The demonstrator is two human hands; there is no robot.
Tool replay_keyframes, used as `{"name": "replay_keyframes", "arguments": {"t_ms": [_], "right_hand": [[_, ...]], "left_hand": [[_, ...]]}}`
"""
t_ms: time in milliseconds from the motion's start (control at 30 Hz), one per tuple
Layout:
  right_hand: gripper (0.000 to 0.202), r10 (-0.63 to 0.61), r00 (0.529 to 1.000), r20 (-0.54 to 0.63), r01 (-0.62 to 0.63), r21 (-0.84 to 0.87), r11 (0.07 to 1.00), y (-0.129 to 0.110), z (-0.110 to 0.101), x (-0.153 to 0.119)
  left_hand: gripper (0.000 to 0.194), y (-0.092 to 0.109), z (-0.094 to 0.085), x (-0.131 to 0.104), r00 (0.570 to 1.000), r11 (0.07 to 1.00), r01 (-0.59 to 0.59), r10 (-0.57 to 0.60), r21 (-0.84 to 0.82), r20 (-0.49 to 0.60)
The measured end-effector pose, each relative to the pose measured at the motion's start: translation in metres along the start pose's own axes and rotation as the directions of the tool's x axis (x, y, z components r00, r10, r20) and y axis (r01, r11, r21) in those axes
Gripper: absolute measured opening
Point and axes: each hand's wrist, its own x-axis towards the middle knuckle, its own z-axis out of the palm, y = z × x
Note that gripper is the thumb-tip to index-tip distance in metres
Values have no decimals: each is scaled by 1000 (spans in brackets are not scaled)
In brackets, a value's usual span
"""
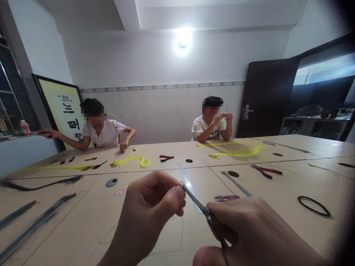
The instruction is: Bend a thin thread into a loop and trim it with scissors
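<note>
My left hand [155, 210] is closed in a pinch at the centre, holding a thin thread that forms a small loop [182, 183] above the fingertips. My right hand [249, 229] grips dark metal scissors [212, 218], whose tips point up and left and meet the pinch beside the loop. Whether the blades are fully together is too small to tell. A thin thread [181, 236] hangs below my left fingers and curves over the table. Behind the scissors lies a steel ruler [190, 186], partly hidden.
Pink-handled snips [226, 198], red-black pliers [266, 170], a black ring [314, 206] and a wire bundle [237, 183] lie right. Dark thread bundles [41, 214] lie left. Yellow thread bundles [130, 161] lie farther back, where two people [101, 133] sit across the table [83, 225].
</note>
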Motion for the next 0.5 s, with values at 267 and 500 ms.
{"name": "replay_keyframes", "arguments": {"t_ms": [267,500], "right_hand": [[59,8,1000,-2,-8,26,1000,6,4,-3],[57,3,1000,-6,-3,-3,1000,5,-1,-4]], "left_hand": [[16,1,0,0,1000,1000,-22,22,-17,-13],[18,-2,-1,-1,1000,1000,-21,21,-17,-19]]}}
